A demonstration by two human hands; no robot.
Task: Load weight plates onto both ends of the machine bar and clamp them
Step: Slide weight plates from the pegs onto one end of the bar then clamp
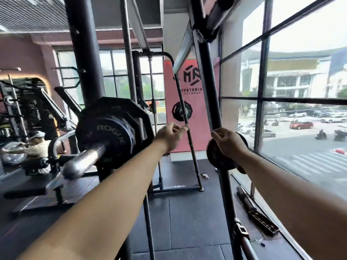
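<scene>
Tight room around my fingers
A thin slanted rod (185, 113) crosses right at my left fingers (182, 128); a black upright (210, 94) stands behind my right fingers (218, 135) and their small plate (218, 160). Between rod and upright I see open air. Farther left, loaded plates (110, 132) crowd in; farther right, window glass (300, 128).

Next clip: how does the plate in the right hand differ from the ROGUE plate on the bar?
The ROGUE plate sits threaded on the bar sleeve; the small plate is off the bar, gripped by the right hand. The ROGUE plate looks bigger, though it is also nearer the camera. Its white lettering reads plainly; the small plate shows only faint marks. Both are black and round.
</scene>
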